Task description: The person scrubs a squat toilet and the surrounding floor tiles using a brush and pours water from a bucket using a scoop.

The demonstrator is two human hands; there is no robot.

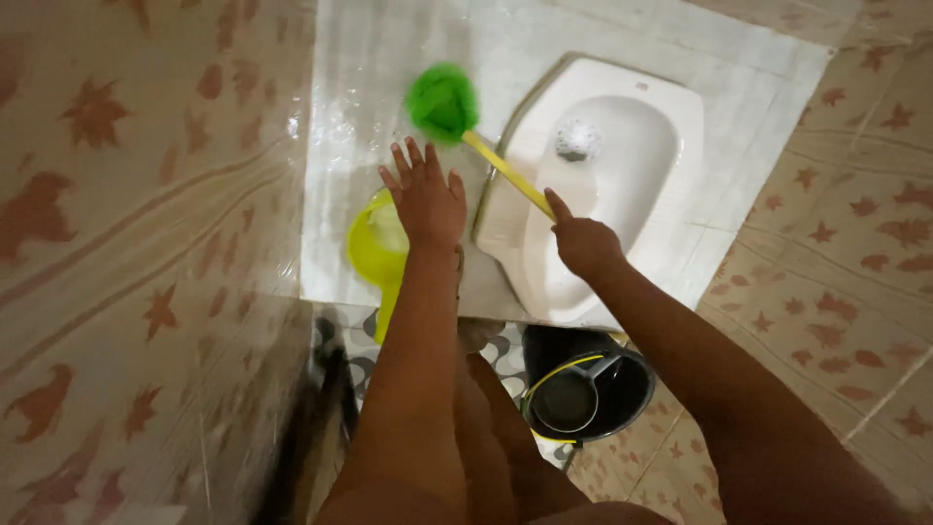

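While the head view looks straight down, the biggest surface is the pale tiled platform (360, 194), wet and shiny, with leaf-pattern wall tiles (126, 243) to the left and right of it. Set into the platform is a white squat toilet pan (632, 165), its drain up near the far end.

Next down in size: a black bucket (622, 389) on the lower floor near the person's legs, with a dark scoop (566, 401) inside it. A yellow-green plastic dipper (374, 248) sits at the platform's left edge, partly hidden under the left forearm.

A toilet brush with a yellow handle (505, 170) runs diagonally, long axis from lower right to upper left. Its green bristle head (442, 102) lies up and left on the wet tiles, just beside the pan's left rim, not inside the bowl.

Right hand (583, 243) is closed around the low end of the handle, index finger stretched along it. So the brush head lies away from this hand, forward and to the left.

Left hand (425, 199) is held out flat, fingers spread, holding nothing. It hovers over the dipper and just below the bristle head, nearer to the head than the right hand is. Whether it touches the tiles cannot be told. Hands are apart, the handle passing between them.
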